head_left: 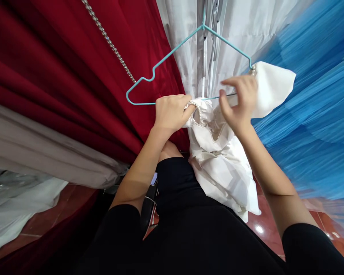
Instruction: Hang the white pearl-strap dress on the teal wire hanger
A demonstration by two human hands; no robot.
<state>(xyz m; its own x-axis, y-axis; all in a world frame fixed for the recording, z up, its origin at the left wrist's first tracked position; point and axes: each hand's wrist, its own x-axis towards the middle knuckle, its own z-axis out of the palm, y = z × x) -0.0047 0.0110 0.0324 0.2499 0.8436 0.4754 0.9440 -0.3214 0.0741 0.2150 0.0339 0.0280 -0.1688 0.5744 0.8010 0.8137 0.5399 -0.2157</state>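
Note:
A white dress with pearl-trimmed edges hangs bunched below a light blue wire hanger. My left hand is closed around the dress's pearl-edged fabric, against the hanger's lower bar. On the other side, my right hand is slightly blurred, its thumb and index finger apart. It is in front of the white sleeve, which hangs on the hanger's right end with pearls by the notch. Whether the right fingertips touch the sleeve is unclear.
Red cloth with a beaded silver strap hangs at left, above beige fabric. White drapery and a metal upright stand behind the hanger. Blue tulle fills the right side. Reddish tiles cover the floor.

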